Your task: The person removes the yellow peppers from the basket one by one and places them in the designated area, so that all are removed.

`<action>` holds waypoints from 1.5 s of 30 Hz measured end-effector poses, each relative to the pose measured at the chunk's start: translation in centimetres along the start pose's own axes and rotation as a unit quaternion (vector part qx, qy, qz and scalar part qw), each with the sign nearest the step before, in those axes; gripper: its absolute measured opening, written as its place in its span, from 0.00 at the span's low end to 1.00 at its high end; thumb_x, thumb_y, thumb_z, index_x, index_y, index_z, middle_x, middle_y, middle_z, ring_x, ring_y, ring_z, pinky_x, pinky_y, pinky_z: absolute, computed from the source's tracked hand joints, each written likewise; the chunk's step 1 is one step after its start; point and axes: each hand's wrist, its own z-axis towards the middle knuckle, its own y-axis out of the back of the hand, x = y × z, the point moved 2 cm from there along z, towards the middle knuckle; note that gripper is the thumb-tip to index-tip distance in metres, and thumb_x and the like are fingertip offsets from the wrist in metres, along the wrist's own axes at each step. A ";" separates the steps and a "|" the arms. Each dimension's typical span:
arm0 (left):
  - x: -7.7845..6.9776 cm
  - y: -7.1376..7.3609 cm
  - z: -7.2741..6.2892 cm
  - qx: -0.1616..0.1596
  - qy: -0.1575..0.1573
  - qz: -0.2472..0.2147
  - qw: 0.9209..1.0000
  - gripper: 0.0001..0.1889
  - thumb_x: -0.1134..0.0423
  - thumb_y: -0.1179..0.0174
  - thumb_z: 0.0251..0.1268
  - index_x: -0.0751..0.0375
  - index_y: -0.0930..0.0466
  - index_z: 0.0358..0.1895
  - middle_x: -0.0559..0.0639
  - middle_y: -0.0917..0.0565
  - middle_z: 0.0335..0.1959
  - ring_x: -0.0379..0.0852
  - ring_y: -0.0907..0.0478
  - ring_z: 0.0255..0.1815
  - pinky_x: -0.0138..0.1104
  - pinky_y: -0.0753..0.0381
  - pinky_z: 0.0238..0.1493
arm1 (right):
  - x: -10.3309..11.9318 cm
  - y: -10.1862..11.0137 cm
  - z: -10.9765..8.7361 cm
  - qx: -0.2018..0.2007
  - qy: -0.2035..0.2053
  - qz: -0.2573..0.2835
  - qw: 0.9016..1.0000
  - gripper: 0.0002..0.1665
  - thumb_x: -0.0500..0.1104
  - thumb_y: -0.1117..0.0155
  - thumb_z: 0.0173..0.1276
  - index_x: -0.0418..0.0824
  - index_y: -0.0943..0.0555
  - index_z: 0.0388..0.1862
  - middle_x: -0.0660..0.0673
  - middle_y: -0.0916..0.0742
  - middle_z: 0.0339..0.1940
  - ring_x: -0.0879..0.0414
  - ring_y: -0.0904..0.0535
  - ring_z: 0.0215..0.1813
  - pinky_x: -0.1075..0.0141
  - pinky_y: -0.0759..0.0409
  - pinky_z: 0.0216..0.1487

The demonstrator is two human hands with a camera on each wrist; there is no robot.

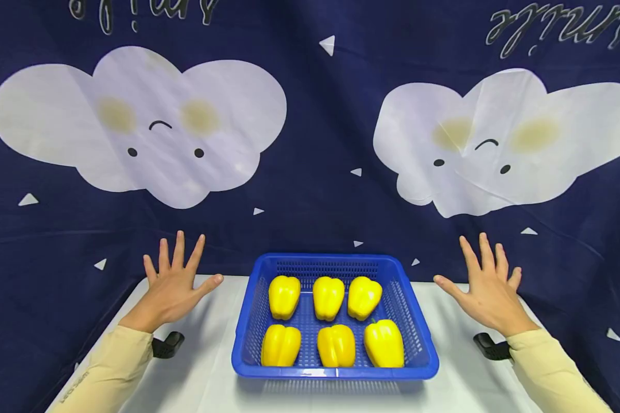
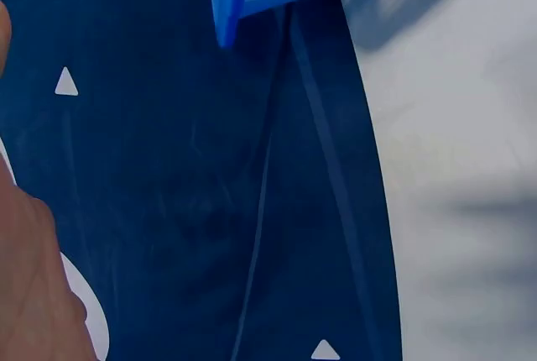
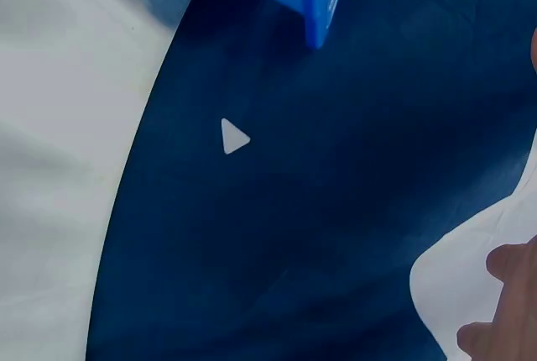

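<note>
In the head view my left hand (image 1: 174, 295) is held spread, its fingers straight, to the left of a blue plastic basket (image 1: 336, 373). On the basket's other side my right hand (image 1: 488, 295) is spread the same way. Neither hand touches anything. Several yellow bell peppers lie in the basket in two rows, among them a back left pepper (image 1: 284, 297) and a front right pepper (image 1: 384, 343) with a green stem. Part of the left hand (image 2: 33, 285) shows at the edge of the left wrist view, and part of the right hand (image 3: 512, 311) in the right wrist view.
Under the basket is a white table (image 1: 212, 367). Behind it hangs a dark blue cloth (image 1: 320, 143) printed with white clouds and small triangles. Each forearm wears a black wrist device, such as the left one (image 1: 168, 345).
</note>
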 end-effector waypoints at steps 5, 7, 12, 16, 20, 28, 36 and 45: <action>-0.4 0.0 -0.3 0.000 -0.004 -0.012 1.000 0.49 0.32 0.54 0.73 0.55 0.68 0.82 0.68 0.74 0.80 0.71 0.84 0.76 0.71 0.85 0.63 | 0.9 -0.1 0.1 0.000 0.005 0.010 1.000 0.61 0.69 0.39 0.67 0.43 0.57 0.84 0.30 0.59 0.82 0.24 0.69 0.78 0.18 0.73 0.59; -0.6 -0.1 -0.4 0.001 -0.006 -0.018 1.000 0.49 0.33 0.54 0.73 0.55 0.69 0.82 0.67 0.75 0.80 0.70 0.84 0.77 0.71 0.85 0.64 | 1.4 -0.2 0.1 0.000 0.009 0.015 1.000 0.61 0.68 0.38 0.67 0.44 0.57 0.84 0.30 0.59 0.82 0.24 0.68 0.78 0.19 0.72 0.60; -1.1 -0.5 -0.7 0.004 -0.014 -0.045 0.999 0.48 0.36 0.53 0.75 0.54 0.70 0.82 0.65 0.75 0.80 0.68 0.83 0.78 0.69 0.85 0.65 | 2.6 -0.6 0.2 -0.002 0.021 0.031 0.999 0.59 0.67 0.38 0.68 0.43 0.55 0.84 0.30 0.57 0.82 0.25 0.67 0.78 0.19 0.72 0.62; -1.7 -1.0 -1.0 0.010 -0.019 -0.075 0.997 0.47 0.38 0.52 0.76 0.55 0.70 0.82 0.65 0.73 0.81 0.67 0.81 0.79 0.68 0.85 0.66 | 3.8 -1.0 0.5 0.002 0.028 0.041 0.999 0.59 0.67 0.37 0.67 0.44 0.54 0.84 0.30 0.54 0.82 0.25 0.65 0.78 0.20 0.68 0.63; -2.3 -1.7 -1.3 0.015 -0.023 -0.106 0.994 0.46 0.39 0.53 0.77 0.57 0.69 0.82 0.65 0.71 0.81 0.67 0.80 0.79 0.67 0.83 0.67 | 5.1 -1.5 1.0 0.009 0.037 0.048 0.998 0.60 0.68 0.36 0.66 0.44 0.53 0.84 0.30 0.52 0.82 0.25 0.62 0.78 0.22 0.64 0.65; -3.7 -3.0 -2.5 0.013 -0.042 -0.167 0.985 0.45 0.43 0.52 0.78 0.60 0.67 0.82 0.68 0.67 0.81 0.70 0.75 0.79 0.68 0.80 0.67 | 7.1 -2.8 1.4 0.044 0.048 0.066 0.996 0.62 0.69 0.36 0.65 0.42 0.54 0.84 0.31 0.49 0.82 0.26 0.58 0.78 0.26 0.58 0.68; -4.7 -5.0 -4.4 0.020 -0.051 -0.232 0.971 0.41 0.50 0.54 0.80 0.57 0.68 0.82 0.66 0.66 0.82 0.71 0.74 0.79 0.69 0.78 0.67 | 8.9 -4.6 2.0 0.085 0.050 0.096 0.990 0.61 0.68 0.36 0.66 0.42 0.54 0.84 0.32 0.48 0.82 0.28 0.54 0.78 0.26 0.50 0.67; -5.9 -6.6 -5.8 0.032 -0.053 -0.292 0.954 0.38 0.53 0.57 0.81 0.61 0.67 0.82 0.64 0.64 0.82 0.69 0.72 0.80 0.70 0.75 0.67 | 10.7 -6.2 2.3 0.140 0.049 0.148 0.978 0.59 0.65 0.37 0.68 0.38 0.55 0.83 0.30 0.46 0.81 0.28 0.52 0.78 0.27 0.44 0.67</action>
